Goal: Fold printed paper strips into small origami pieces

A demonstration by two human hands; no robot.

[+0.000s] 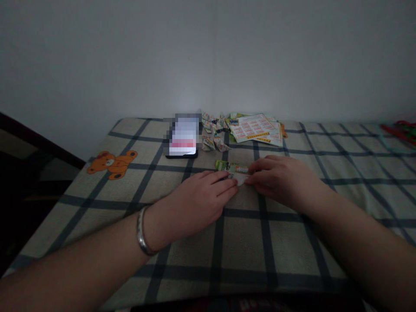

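Observation:
A small folded paper leaflet, green and white with print, lies on the checked tablecloth in front of me. My left hand, with a silver bangle at the wrist, rests flat with its fingers stretched over the leaflet's left and near part. From the other side, my right hand pinches the leaflet's right edge between thumb and fingers. Parts of the paper are hidden under both hands. Just beyond it are several folded paper pieces and a stack of printed leaflets.
A phone with a lit, blurred screen lies left of the folded pieces. The checked tablecloth carries an orange bear picture at left. A grey wall borders the far edge. A red and green item sits far right.

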